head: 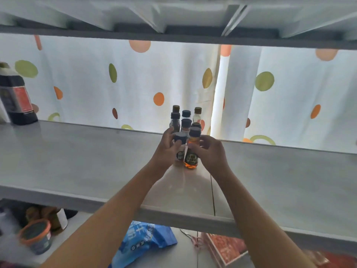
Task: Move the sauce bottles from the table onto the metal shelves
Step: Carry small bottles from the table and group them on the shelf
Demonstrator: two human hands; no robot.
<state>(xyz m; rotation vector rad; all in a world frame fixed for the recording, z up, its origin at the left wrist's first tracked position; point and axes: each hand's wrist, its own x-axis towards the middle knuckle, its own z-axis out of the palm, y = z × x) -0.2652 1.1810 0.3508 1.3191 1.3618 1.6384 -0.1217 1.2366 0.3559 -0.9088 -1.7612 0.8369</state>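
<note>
Two small sauce bottles stand side by side on the grey metal shelf (77, 161). My left hand (166, 149) wraps a clear bottle with a dark cap (180, 140). My right hand (210, 151) holds an amber bottle with a dark cap (192, 157) just right of it. Both bottles rest on the shelf surface. Behind them stands a cluster of several more small capped bottles (186, 118), close to the shelf's back edge.
A large dark soy sauce bottle (16, 97) stands at the shelf's far left. Another shelf (173, 37) runs overhead. A dotted curtain (116, 78) hangs behind. Below lie an orange-lidded tub (35, 235), a blue bag (143, 240) and a box (226, 248).
</note>
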